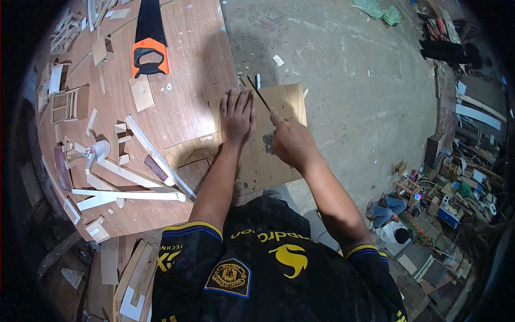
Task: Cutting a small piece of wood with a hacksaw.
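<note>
Just off the middle toward twelve o'clock, a thin wooden board (257,158) lies partly on the table (188,70) and reaches past its three o'clock edge. On the board rests the person's left hand (237,119), flat and palm down, grasping nothing, its fingers slightly apart and pointing to twelve. Beside it, on the three o'clock side, the right hand (292,140) is closed around the near end of a thin dark blade (261,95), index finger stretched along it. The blade slants over the board, its far end aimed toward eleven; its handle is hidden by the hand.

Between ten and eleven o'clock lies a saw (150,56) with an orange and black handle, its blade pointing to twelve. Toward nine stands a clear cup (98,151) among wood scraps, with a small wooden chair (71,104) a little above it. White strips (129,196) lie between eight and nine. Past the table, at one o'clock, a green cloth (378,11) lies on the concrete floor (365,107). Near four, another person (389,231) sits low beside piled clutter (450,188).
</note>
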Available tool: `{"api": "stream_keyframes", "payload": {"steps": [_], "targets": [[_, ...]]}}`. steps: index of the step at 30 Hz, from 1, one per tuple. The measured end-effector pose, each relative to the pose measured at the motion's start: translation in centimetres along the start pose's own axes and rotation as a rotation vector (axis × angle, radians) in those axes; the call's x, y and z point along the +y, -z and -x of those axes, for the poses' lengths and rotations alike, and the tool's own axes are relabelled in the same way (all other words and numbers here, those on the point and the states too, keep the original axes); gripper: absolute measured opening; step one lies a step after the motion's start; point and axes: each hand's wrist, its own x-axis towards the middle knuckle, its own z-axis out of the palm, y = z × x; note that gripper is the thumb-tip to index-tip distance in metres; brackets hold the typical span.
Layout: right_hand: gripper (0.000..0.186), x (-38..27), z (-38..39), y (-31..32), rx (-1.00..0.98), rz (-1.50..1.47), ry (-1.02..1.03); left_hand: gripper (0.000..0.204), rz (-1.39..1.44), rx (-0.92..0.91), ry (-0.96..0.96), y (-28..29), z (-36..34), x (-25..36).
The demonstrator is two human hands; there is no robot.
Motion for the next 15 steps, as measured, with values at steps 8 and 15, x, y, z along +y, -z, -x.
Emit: {"api": "stream_keyframes", "payload": {"steps": [8, 15], "targets": [[0.053, -0.1, -0.3, -0.3, 0.005, 0.037, 0.017, 0.046, 0.036, 0.02, 0.002, 0.1, -0.1, 0.0], [0.051, -1.5, 0.0, 0.2, 0.013, 0.102, 0.035, 0.048, 0.024, 0.027, 0.022, 0.2, -0.2, 0.2]]}}
